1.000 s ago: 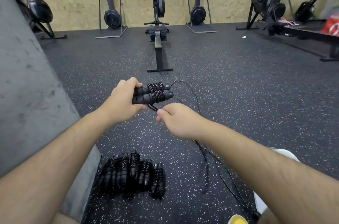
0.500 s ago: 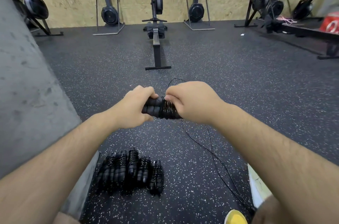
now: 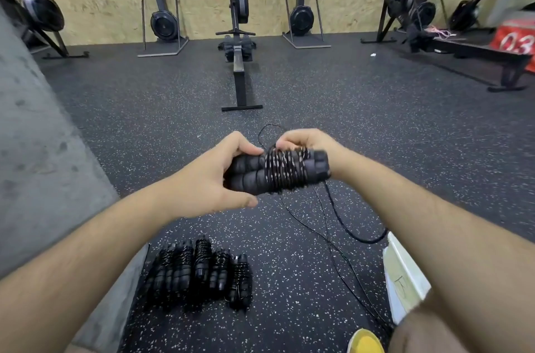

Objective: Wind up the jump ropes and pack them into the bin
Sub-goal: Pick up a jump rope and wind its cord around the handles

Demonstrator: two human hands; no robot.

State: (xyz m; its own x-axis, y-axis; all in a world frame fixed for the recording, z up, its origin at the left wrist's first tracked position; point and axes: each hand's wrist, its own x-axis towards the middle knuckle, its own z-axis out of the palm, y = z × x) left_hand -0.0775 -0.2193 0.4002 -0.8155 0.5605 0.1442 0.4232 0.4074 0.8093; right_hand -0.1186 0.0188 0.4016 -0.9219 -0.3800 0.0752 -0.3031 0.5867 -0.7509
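Note:
My left hand [image 3: 211, 179] grips the left end of a jump rope's two black handles [image 3: 254, 176], held side by side and level in front of me. Black cord [image 3: 285, 171] is wound in many turns around their right half. My right hand [image 3: 307, 141] sits behind and above the wound part, its fingers curled over the cord. The loose rest of the cord [image 3: 327, 225] trails down to the floor and loops to the right. Several wound jump ropes [image 3: 199, 274] lie in a row on the floor below my left forearm. No bin is clearly visible.
A grey concrete block [image 3: 43, 179] stands at my left. A rowing machine [image 3: 238, 43] lies straight ahead, with more machines along the plywood wall. A white object [image 3: 402, 274] and a yellow object [image 3: 366, 342] sit by my right forearm. A red box [image 3: 518, 43] is far right.
My right hand has carried the cord up and over behind the handles, adding turns. The handles came closer and now show more wound cord. The loose cord on the floor has shifted.

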